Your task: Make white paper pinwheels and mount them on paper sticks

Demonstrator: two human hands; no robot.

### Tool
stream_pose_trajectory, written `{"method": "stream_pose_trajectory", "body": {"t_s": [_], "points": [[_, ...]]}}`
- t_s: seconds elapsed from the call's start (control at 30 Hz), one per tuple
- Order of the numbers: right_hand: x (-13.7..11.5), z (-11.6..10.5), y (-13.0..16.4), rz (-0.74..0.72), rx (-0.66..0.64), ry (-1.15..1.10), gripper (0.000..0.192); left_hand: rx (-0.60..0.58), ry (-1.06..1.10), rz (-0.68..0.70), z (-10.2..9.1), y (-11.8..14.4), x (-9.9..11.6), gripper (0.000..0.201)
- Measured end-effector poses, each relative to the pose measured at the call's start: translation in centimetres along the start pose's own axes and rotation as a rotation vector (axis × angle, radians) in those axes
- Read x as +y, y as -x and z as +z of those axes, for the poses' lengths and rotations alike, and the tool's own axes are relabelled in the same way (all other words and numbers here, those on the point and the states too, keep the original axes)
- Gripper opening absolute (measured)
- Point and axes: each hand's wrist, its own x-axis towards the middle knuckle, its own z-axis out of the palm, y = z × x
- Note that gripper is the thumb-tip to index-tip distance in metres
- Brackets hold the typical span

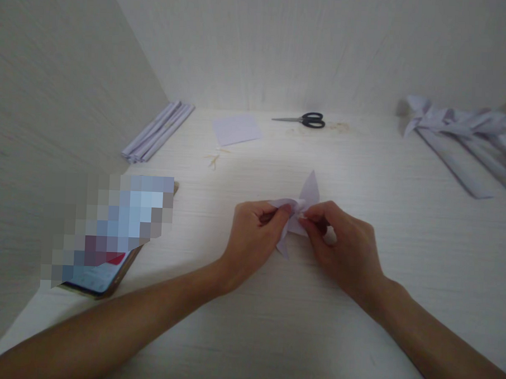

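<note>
A small folded piece of pale lilac paper (308, 193) is held just above the white table (247, 323) near its middle. My left hand (251, 239) pinches its left side with thumb and fingers. My right hand (342, 249) pinches its right side. One pointed flap sticks up behind my fingers and another points down between my hands. The paper's middle is hidden by my fingertips.
A phone (107, 272) leans by the left wall. Rolled lilac paper strips (157, 132) lie at the back left, a flat lilac sheet (236, 128) and black-handled scissors (306, 120) at the back. More folded strips (468, 143) are piled at the right. Walls close off the left and the back.
</note>
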Motion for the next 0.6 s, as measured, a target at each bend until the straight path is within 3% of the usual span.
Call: {"method": "stream_pose_trajectory", "body": {"t_s": [0.6], "points": [[-0.13, 0.18, 0.16, 0.064, 0.028, 0.011, 0.009, -0.02, 0.037, 0.025, 0.03, 0.06, -0.13, 0.025]]}}
